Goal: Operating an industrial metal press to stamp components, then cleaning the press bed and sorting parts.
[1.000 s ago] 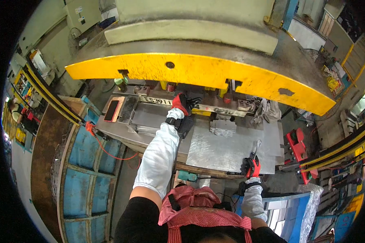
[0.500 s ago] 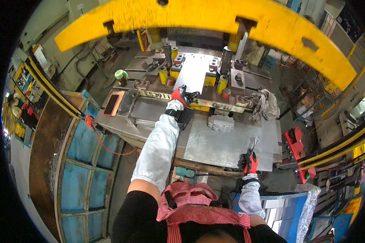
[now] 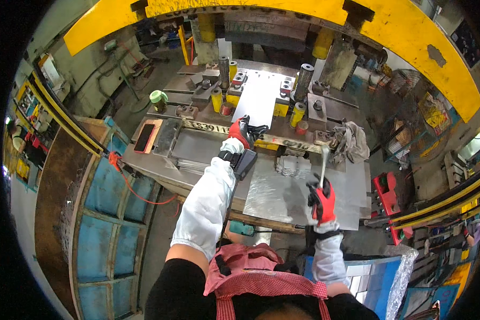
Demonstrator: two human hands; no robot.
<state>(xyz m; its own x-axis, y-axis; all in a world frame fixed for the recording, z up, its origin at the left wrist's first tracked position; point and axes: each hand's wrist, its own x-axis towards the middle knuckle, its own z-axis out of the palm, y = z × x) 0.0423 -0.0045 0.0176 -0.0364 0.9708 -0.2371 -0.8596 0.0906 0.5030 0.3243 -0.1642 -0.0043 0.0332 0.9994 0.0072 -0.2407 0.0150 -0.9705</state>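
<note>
My left hand [image 3: 242,133], in a red and black glove, is closed at the near end of a bright flat metal sheet [image 3: 258,96]. The sheet lies in the press die between yellow-capped posts. My right hand [image 3: 322,204], gloved alike, grips a slim silver hand tool [image 3: 324,166] with a widened end; its exact kind is unclear. That tool points away from me, over a large flat metal plate [image 3: 272,192] on the bench. A small stack of cut metal parts [image 3: 293,166] sits on this plate, between my hands.
A yellow press beam [image 3: 240,8] arches overhead. Left of the die are stacked sheets [image 3: 194,146], a phone [image 3: 144,137] and a green-lidded bottle [image 3: 158,100]. A grey rag [image 3: 352,141] hangs at right. Guide posts [image 3: 304,82] rise from the die.
My right hand has risen forward from the plate's near right edge, bringing the tool upright toward the die. My left hand remains at the sheet's end. The view has shifted slightly.
</note>
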